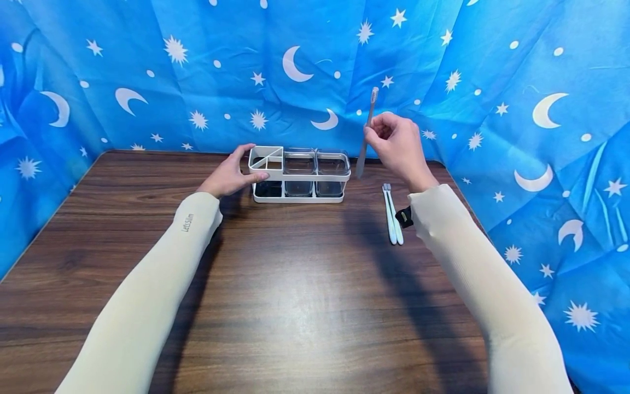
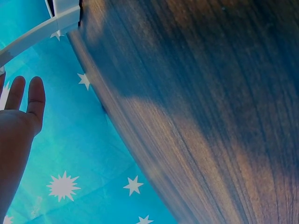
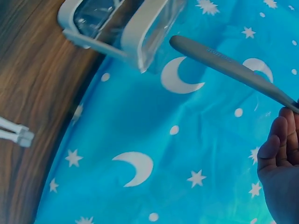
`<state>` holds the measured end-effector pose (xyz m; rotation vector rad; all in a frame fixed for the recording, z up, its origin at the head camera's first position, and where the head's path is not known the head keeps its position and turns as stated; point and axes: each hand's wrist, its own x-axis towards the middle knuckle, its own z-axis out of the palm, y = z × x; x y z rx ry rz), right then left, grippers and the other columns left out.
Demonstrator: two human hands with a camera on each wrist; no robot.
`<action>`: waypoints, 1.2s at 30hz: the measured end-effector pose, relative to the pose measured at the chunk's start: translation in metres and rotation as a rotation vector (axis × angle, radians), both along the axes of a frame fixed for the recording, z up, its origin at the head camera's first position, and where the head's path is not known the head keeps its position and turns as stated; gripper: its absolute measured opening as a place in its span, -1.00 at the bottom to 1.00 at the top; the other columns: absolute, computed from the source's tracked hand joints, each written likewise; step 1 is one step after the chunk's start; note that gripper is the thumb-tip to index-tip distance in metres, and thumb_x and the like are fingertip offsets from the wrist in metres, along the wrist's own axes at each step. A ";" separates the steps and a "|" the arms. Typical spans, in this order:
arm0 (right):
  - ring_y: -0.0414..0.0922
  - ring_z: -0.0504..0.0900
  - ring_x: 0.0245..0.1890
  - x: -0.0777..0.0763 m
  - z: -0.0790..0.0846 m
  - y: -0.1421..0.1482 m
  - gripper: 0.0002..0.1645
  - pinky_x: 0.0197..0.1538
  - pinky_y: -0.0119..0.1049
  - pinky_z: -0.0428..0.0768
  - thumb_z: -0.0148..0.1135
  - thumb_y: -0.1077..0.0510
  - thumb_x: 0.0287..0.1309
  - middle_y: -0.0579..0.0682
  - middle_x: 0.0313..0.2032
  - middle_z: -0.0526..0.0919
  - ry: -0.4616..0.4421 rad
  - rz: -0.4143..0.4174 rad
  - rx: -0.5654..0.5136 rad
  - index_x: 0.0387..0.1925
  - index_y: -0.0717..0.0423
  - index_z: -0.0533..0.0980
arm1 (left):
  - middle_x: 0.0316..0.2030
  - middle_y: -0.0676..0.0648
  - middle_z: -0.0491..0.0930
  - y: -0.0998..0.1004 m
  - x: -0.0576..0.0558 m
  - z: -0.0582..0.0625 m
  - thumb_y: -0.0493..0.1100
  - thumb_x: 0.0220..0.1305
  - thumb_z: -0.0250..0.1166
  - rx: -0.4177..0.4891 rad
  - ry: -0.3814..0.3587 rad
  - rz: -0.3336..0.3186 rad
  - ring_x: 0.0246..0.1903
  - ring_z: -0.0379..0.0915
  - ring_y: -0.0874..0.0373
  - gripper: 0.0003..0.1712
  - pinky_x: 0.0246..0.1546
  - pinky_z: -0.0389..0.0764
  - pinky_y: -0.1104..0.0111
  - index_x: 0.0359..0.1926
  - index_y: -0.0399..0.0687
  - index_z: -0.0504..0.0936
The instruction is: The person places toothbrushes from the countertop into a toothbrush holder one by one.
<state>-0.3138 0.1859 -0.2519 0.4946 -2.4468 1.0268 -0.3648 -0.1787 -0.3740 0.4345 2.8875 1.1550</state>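
My left hand (image 1: 228,174) holds the left end of a white two-tier toothbrush holder (image 1: 310,178), thumb across the front rim and fingers behind. In the left wrist view, fingers (image 2: 35,100) stretch up beside the holder's white rail (image 2: 42,30). Between thumb and fingertips, my right hand (image 1: 400,146) pinches a grey toothbrush (image 1: 361,158), bristle head up and handle end down, just right of the holder. Its grey handle (image 3: 224,65) points toward the holder in the right wrist view. Two toothbrushes with pale green handles (image 1: 392,232) lie together below the right wrist.
Clear cups (image 1: 332,162) sit in the holder's middle and right sections; its left section has slanted dividers. Everything stands toward the back of a dark wooden table (image 1: 295,284). A blue curtain (image 1: 206,33) with moons and stars hangs right behind the table's edge.
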 end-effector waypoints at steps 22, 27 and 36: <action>-0.23 0.47 -0.37 -0.005 0.001 -0.056 -0.74 -0.23 -0.39 0.47 0.19 0.03 0.26 -0.12 -0.37 0.58 0.026 0.165 -0.089 -0.17 0.11 0.62 | 0.39 -0.20 0.04 0.002 0.001 0.000 0.38 0.01 0.31 0.007 0.005 -0.010 0.30 0.04 -0.16 0.16 0.24 0.14 -0.10 0.47 0.12 -0.08; -0.24 0.46 -0.36 -0.008 -0.003 -0.066 -0.75 -0.23 -0.40 0.45 0.19 0.03 0.26 -0.13 -0.37 0.58 0.020 0.176 -0.091 -0.17 0.09 0.62 | 0.41 -0.19 0.00 0.001 0.001 0.000 0.41 -0.01 0.29 0.002 -0.004 -0.001 0.33 0.00 -0.17 0.17 0.24 0.11 -0.13 0.47 0.15 -0.10; -0.27 0.47 -0.38 -0.010 -0.009 -0.088 -0.78 -0.26 -0.42 0.47 0.21 0.05 0.24 -0.15 -0.38 0.59 0.051 0.229 -0.096 -0.19 0.08 0.62 | 0.42 -0.18 -0.04 0.000 0.002 -0.001 0.42 -0.01 0.29 -0.004 -0.005 -0.004 0.34 -0.03 -0.17 0.17 0.24 0.10 -0.12 0.47 0.16 -0.10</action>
